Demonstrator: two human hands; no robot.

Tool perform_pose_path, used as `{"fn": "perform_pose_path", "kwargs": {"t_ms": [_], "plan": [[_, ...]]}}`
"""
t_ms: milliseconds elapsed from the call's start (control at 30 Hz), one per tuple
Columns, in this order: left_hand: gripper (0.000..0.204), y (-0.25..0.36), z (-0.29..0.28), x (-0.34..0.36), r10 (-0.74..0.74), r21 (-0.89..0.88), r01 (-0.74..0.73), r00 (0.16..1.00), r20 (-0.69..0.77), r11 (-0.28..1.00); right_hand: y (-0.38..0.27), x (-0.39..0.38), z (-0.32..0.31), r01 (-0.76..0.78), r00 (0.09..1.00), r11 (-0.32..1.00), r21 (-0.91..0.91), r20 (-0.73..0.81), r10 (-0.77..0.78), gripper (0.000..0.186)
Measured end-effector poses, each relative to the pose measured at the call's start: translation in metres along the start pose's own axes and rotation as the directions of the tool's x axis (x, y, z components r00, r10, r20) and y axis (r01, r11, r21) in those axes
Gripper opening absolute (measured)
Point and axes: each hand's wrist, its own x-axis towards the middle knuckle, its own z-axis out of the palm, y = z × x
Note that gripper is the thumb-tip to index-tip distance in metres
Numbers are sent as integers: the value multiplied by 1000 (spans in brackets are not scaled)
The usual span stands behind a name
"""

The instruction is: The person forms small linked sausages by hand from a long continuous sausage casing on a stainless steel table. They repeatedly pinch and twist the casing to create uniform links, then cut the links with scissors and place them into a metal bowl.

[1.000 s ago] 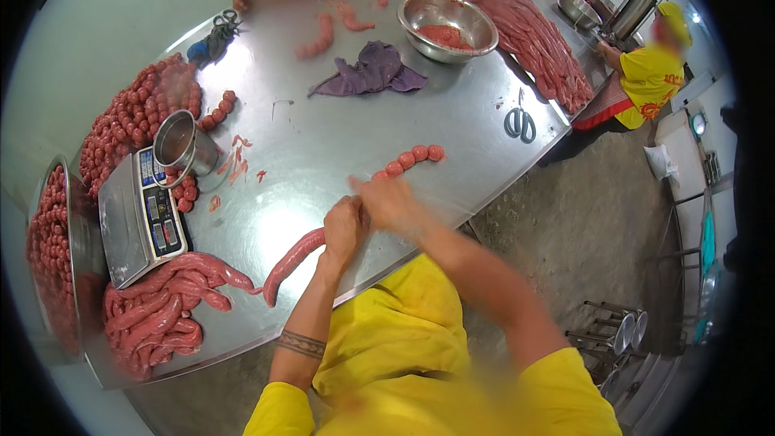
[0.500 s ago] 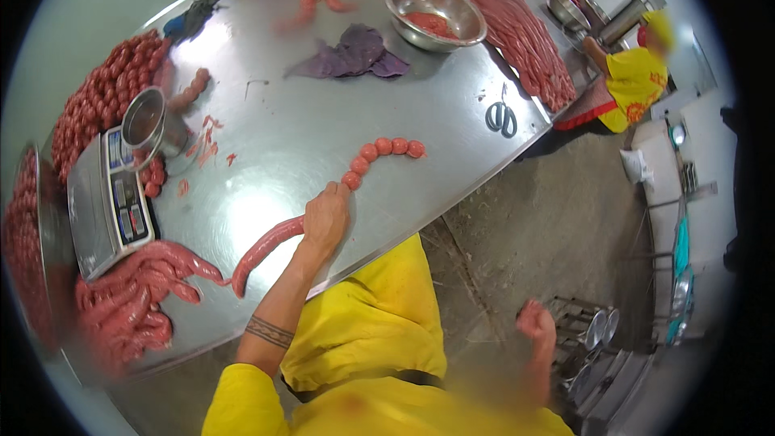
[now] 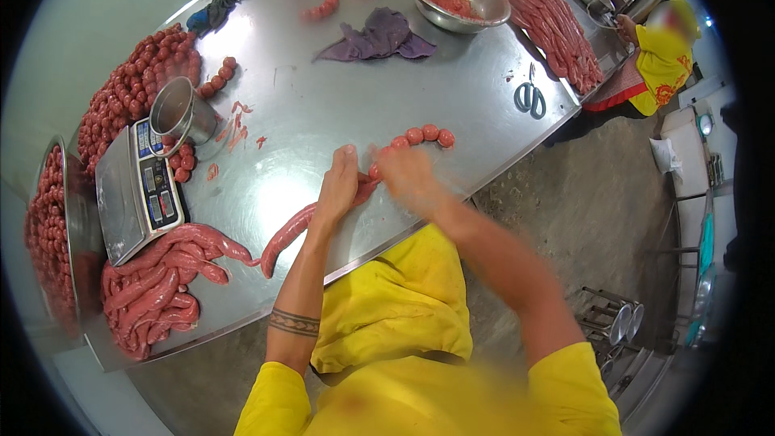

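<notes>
A long raw sausage point(image 3: 289, 236) lies on the steel table in front of me, and its far part is pinched into a curved row of round links point(image 3: 422, 136). My left hand point(image 3: 341, 182) rests on the unlinked part, fingers stretched out and close together, with meat showing beside the thumb side. Just right of it, my right hand point(image 3: 408, 179) is over the near links, touching or almost touching them. Motion blurs its fingers, so its grip cannot be made out. A thin twist joins the sausage to a pile of unlinked sausages point(image 3: 157, 282) at the near left.
On the left stand a digital scale point(image 3: 121, 194), a metal pitcher point(image 3: 187, 113) and heaped links point(image 3: 129, 89). Farther off are a purple cloth point(image 3: 379, 36), a steel bowl point(image 3: 436, 20), scissors point(image 3: 530, 98) and long sausages point(image 3: 549, 28). A co-worker point(image 3: 666, 52) stands at the far right.
My right hand has come up from beside my body, right of the table, onto the links. My left hand has gone from gripping the sausage to stretched fingers. The view has shifted slightly.
</notes>
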Motion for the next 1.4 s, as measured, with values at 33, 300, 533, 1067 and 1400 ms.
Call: {"fn": "perform_pose_path", "kwargs": {"t_ms": [33, 300, 533, 1067, 1400], "plan": [[64, 1, 1, 2, -38, -45, 38, 999, 12, 998, -25, -15, -1, -101, 963, 995, -7, 251, 100, 45], [65, -3, 16, 16, 172, 242, -218, 965, 198, 946, 33, -258, -160, -760, 586, 647, -58, 370, 721, 22], [84, -5, 2, 27, -6, -479, 233, 903, 429, 846, 54, -420, -135, -890, 440, 320, 324, 429, 789, 8], [57, -28, 8, -13, -7, -239, 114, 914, 405, 964, 196, -319, -73, 599, 570, -434, 673, 22, 821, 79], [66, -12, -1, -32, -146, -299, 223, 955, 259, 928, -27, -23, -14, 37, 903, 987, -160, 428, 35, 42]]}}
